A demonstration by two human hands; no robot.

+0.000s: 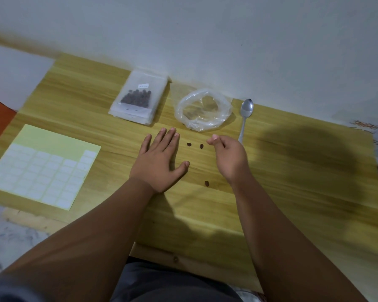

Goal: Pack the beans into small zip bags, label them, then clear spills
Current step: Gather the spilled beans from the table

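Matt wood-grain table, glossy clear plastic bag, shiny metal spoon, paper label sheet.

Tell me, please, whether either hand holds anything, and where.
The left hand lies flat on the light wooden table, holding nothing. The right hand curls its fingertips together; whether they pinch anything cannot be told.

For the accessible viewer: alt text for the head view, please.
A person's left hand lies flat on a wooden table, the right hand curled beside it, with three loose beans between them. Behind sit a labelled zip bag of beans, a crumpled clear bag and a spoon; a label sheet lies at the left.
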